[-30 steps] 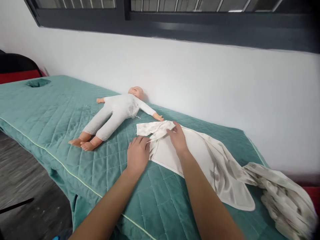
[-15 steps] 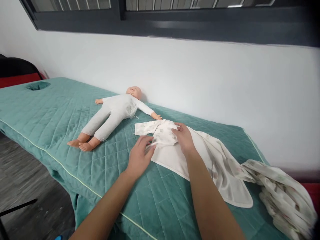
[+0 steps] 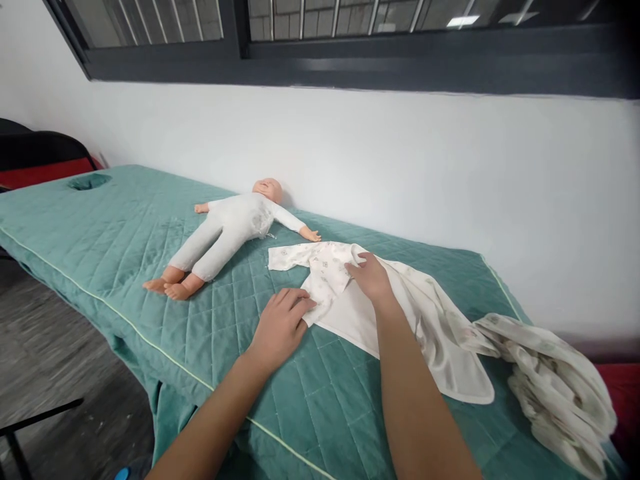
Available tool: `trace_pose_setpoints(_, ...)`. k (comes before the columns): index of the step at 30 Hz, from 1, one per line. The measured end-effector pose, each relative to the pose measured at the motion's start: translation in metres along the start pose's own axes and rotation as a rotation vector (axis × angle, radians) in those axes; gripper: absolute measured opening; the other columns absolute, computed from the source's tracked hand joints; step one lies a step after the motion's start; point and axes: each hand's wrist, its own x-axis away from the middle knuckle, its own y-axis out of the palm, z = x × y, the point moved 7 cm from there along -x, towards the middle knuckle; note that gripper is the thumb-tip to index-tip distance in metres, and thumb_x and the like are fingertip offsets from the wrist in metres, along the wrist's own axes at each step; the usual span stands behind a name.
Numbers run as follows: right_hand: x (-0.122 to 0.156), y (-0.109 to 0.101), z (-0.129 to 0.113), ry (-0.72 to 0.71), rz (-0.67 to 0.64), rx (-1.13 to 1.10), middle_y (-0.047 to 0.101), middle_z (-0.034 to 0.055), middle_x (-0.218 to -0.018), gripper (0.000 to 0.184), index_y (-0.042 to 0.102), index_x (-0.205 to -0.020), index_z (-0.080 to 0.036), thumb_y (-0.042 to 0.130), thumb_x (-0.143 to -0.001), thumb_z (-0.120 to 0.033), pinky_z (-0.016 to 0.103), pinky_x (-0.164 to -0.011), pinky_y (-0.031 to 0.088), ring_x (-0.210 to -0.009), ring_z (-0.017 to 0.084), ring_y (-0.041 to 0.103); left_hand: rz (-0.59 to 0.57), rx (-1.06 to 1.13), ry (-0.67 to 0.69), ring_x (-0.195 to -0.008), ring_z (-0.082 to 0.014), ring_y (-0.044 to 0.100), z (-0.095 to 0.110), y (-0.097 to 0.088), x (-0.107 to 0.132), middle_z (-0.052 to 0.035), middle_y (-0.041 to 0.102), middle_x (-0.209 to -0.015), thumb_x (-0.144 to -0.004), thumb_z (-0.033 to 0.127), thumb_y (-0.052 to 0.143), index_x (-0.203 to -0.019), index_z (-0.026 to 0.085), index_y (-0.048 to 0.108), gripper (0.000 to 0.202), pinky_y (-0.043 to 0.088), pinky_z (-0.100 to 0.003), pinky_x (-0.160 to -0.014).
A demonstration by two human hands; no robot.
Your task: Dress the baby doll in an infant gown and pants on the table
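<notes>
A white printed baby garment (image 3: 350,303) lies spread on the green quilted table (image 3: 125,233). My left hand (image 3: 280,327) rests flat at the garment's near left edge, fingers stretched out on the cloth. My right hand (image 3: 371,275) lies on the upper part of the garment, fingers pressing the fabric down. A baby doll (image 3: 227,230) in a white suit lies on its back to the left, one arm reaching toward the garment's sleeve.
A crumpled printed blanket (image 3: 555,380) sits at the table's right end. The white wall runs close behind the table, with a dark window frame above. The table's near edge drops to a dark floor at left. A face hole (image 3: 89,181) marks the far left end.
My left hand has lowered from pinching the garment's edge to lying flat on it. My right hand stays on the garment, which now lies a little smoother. The view has shifted slightly.
</notes>
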Motion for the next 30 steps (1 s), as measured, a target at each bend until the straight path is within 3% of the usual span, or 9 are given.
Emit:
trace_pose_setpoints(3, 0.003, -0.001, -0.001, -0.019, -0.038, 0.057, 0.071, 0.0082, -0.1, 0.054, 0.065, -0.112, -0.02, 0.075, -0.062, -0.04, 0.04, -0.092, 0.045, -0.096, 0.029, 0.064, -0.065, -0.125, 0.08, -0.103, -0.0234, 0.058, 0.011, 0.003, -0.006, -0.0067, 0.066, -0.114, -0.087, 0.01, 0.054, -0.114, 0.022, 0.063, 0.03, 0.044, -0.038, -0.08)
trace_pose_setpoints(6, 0.002, -0.001, -0.004, -0.054, -0.027, 0.059, 0.072, 0.0058, -0.096, 0.045, 0.067, -0.11, -0.021, 0.068, -0.068, -0.037, 0.035, -0.087, 0.047, -0.092, 0.025, 0.064, -0.115, -0.163, 0.119, -0.093, -0.0214, 0.06, 0.018, 0.009, -0.017, -0.0046, 0.069, -0.102, -0.091, 0.018, 0.053, -0.106, 0.022, 0.064, 0.019, 0.043, -0.038, -0.079)
trace_pose_setpoints(10, -0.002, -0.009, -0.003, -0.054, 0.076, 0.062, 0.07, 0.0063, -0.089, 0.043, 0.066, -0.114, -0.018, 0.052, -0.075, -0.032, 0.033, -0.081, 0.048, -0.086, 0.024, 0.064, -0.109, -0.134, 0.054, -0.087, -0.0198, 0.063, 0.021, 0.017, -0.035, -0.0022, 0.07, -0.093, -0.094, 0.021, 0.048, -0.102, 0.022, 0.065, 0.019, 0.045, -0.034, -0.076)
trace_pose_setpoints(14, -0.003, -0.016, -0.002, -0.044, 0.162, 0.099, 0.067, 0.0062, -0.084, 0.044, 0.063, -0.117, -0.016, 0.048, -0.08, -0.035, 0.035, -0.08, 0.048, -0.083, 0.025, 0.062, -0.167, -0.155, 0.082, -0.082, -0.0202, 0.064, 0.03, 0.028, -0.041, -0.0033, 0.07, -0.087, -0.096, 0.026, 0.045, -0.099, 0.021, 0.065, 0.021, 0.046, -0.033, -0.07)
trace_pose_setpoints(23, 0.009, -0.01, -0.012, -0.043, 0.123, 0.253, 0.06, 0.0156, -0.126, 0.044, 0.056, -0.127, -0.019, 0.051, -0.084, -0.026, 0.044, -0.097, 0.042, -0.114, 0.032, 0.058, -0.374, -0.175, 0.176, -0.086, -0.0242, 0.067, 0.04, 0.037, -0.042, -0.004, 0.072, -0.093, -0.087, 0.033, 0.06, -0.104, 0.022, 0.061, 0.02, 0.048, -0.032, -0.069)
trace_pose_setpoints(27, 0.008, -0.009, -0.006, 0.02, 0.076, 0.254, 0.065, 0.016, -0.117, 0.043, 0.059, -0.124, -0.02, 0.057, -0.083, -0.034, 0.049, -0.096, 0.042, -0.11, 0.035, 0.06, -0.425, -0.179, 0.132, -0.079, -0.0251, 0.069, 0.04, 0.043, -0.045, -0.0057, 0.072, -0.085, -0.093, 0.04, 0.05, -0.101, 0.022, 0.065, 0.025, 0.046, -0.031, -0.064)
trace_pose_setpoints(30, 0.004, -0.013, 0.0, 0.049, 0.063, 0.199, 0.068, 0.0149, -0.11, 0.042, 0.062, -0.119, -0.02, 0.06, -0.081, -0.038, 0.05, -0.095, 0.043, -0.109, 0.035, 0.062, -0.361, -0.143, 0.017, -0.072, -0.0245, 0.068, 0.033, 0.043, -0.048, -0.007, 0.072, -0.079, -0.098, 0.04, 0.039, -0.101, 0.022, 0.067, 0.034, 0.043, -0.031, -0.062)
